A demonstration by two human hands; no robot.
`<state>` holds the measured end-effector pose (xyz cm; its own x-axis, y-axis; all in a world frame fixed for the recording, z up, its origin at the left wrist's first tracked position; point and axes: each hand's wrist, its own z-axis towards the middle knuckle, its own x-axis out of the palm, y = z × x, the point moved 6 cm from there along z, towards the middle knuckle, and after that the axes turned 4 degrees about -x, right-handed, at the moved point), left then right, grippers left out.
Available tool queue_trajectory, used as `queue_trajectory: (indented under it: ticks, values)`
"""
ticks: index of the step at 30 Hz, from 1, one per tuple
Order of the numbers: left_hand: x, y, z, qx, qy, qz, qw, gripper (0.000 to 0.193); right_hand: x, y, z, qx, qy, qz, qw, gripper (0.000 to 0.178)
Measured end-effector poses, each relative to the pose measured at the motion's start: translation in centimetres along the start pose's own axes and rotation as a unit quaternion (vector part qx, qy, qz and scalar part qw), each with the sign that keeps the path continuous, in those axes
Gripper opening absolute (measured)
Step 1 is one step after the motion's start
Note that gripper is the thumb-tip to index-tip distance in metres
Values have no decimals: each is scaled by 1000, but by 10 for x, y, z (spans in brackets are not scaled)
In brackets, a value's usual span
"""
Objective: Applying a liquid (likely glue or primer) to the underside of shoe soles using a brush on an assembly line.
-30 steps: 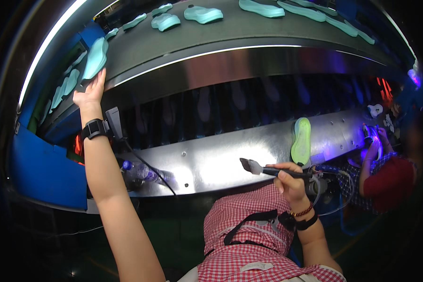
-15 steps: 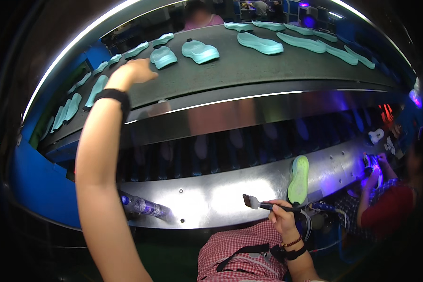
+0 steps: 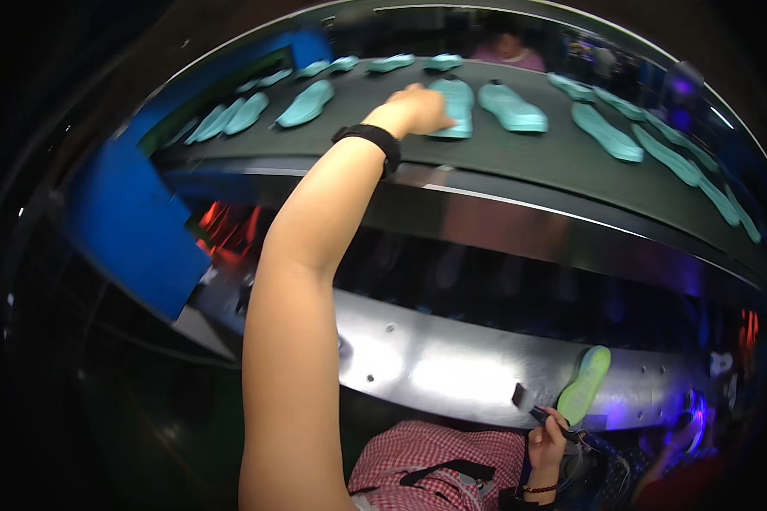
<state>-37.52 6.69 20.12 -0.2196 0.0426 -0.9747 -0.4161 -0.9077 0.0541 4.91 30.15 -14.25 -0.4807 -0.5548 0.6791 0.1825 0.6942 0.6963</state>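
My left hand (image 3: 418, 111) reaches over the dark conveyor belt (image 3: 375, 146) and meets the left edge of a teal shoe sole (image 3: 460, 104). Its fingers are blurred, so whether they grip the sole cannot be told. Another teal sole (image 3: 511, 109) lies just to the right. Low at the right, my right hand (image 3: 547, 439) is closed round the dark handle of a flat brush (image 3: 524, 397), its bristles pointing up and left. Beside the brush, a yellow-green sole (image 3: 585, 385) rests on the shiny metal shelf (image 3: 452, 366).
More teal soles line the belt, some at left (image 3: 305, 104) and some at right (image 3: 607, 134). A blue machine housing (image 3: 132, 221) stands at the left. Across the belt is a person in a pink top (image 3: 520, 56); at lower right a co-worker's hands (image 3: 677, 436) show in purple light.
My view has swung left and tilted. My left hand has come to the edge of the teal sole it was beside. The brush stays in my right hand.
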Motion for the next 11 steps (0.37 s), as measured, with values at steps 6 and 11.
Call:
queue_trajectory:
  ticks: [6,11]
  values:
    - [-6,4,-156,-1,-442,-435,784,29,0,7,11,-25,41,-32,998,28]
    - [68,11,-234,-211,-100,-853,467,44,27,7,18,-20,161,-16,987,32]
